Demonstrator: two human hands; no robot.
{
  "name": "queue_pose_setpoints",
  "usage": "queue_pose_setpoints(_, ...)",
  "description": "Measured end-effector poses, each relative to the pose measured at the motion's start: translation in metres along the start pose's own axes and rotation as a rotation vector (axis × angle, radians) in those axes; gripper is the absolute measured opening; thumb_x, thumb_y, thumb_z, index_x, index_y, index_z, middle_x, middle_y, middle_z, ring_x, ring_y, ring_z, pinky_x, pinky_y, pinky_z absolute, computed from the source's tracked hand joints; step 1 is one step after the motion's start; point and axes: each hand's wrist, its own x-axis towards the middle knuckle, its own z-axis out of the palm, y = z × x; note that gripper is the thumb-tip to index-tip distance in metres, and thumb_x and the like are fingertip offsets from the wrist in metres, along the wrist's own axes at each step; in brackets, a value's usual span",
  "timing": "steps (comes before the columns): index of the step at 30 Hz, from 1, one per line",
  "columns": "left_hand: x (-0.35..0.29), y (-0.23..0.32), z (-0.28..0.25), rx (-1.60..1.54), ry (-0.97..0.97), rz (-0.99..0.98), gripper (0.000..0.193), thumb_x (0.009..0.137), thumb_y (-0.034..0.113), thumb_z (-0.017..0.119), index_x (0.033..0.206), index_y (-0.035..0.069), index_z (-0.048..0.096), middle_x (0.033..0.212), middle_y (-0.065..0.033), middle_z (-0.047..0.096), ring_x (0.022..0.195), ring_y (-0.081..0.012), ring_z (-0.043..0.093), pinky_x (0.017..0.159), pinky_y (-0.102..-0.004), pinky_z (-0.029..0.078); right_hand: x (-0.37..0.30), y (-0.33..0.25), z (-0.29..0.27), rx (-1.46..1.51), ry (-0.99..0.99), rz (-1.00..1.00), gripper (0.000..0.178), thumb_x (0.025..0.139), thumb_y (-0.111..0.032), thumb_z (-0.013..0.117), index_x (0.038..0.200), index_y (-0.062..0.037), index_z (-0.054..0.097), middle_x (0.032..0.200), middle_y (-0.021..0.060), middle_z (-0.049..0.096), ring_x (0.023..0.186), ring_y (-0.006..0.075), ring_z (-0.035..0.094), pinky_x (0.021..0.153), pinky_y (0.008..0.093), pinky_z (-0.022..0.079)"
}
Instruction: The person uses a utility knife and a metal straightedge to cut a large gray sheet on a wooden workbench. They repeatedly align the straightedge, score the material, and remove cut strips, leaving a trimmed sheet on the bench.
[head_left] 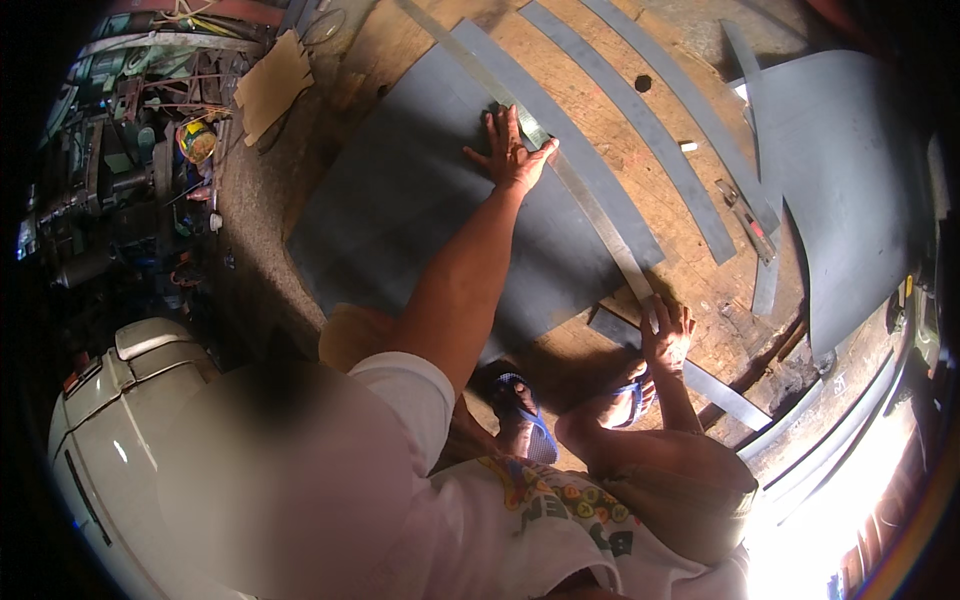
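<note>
My left hand (514, 160) lies with fingers spread on a long metal straightedge (597, 212), pressing it to a dark grey flat sheet (410, 190). The straightedge runs slantwise across the sheet, near its right edge. At the near end of the straightedge, just past the sheet's corner, my right hand (668, 338) has its fingers closed about that end. A small pale patch shows by its thumb; I cannot tell whether it is a separate thing. The sheet lies flat on a worn wooden board (610, 120).
Cut grey strips (640, 125) lie to the right, with a small white piece (688, 146) and a cutter-like tool (748, 222) beside them. A larger curved grey sheet (840, 180) is at far right. Cluttered metal parts (120, 190) fill the left. My sandalled feet (530, 425) are close by.
</note>
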Motion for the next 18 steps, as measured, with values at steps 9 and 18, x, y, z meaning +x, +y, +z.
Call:
queue_pose_setpoints(9, 0.001, 0.000, -0.001, -0.006, -0.008, 0.011, 0.115, 0.079, 0.086, 0.058, 0.167, 0.033, 0.005, 0.175, 0.0080, 0.008, 0.161, -0.0180, -0.003, 0.120, -0.0760, -0.002, 0.000, 0.003, 0.003, -0.013, 0.024, -0.025, 0.044, 0.088, -0.026, 0.074, 0.129, -0.0124, 0.068, 0.121, 0.0106, 0.065, 0.112, 0.0330, 0.061, 0.096, 0.0489, 0.045)
queue_pose_setpoints(18, 0.003, -0.010, -0.001, -0.056, 0.011, 0.029, 0.116, 0.079, 0.084, 0.061, 0.167, 0.031, 0.008, 0.175, 0.0044, 0.012, 0.162, -0.0194, -0.003, 0.119, -0.0769, -0.003, 0.000, -0.002, 0.005, 0.025, -0.007, -0.009, 0.044, 0.087, -0.026, 0.074, 0.128, -0.0125, 0.068, 0.121, 0.0108, 0.065, 0.113, 0.0337, 0.061, 0.096, 0.0506, 0.046)
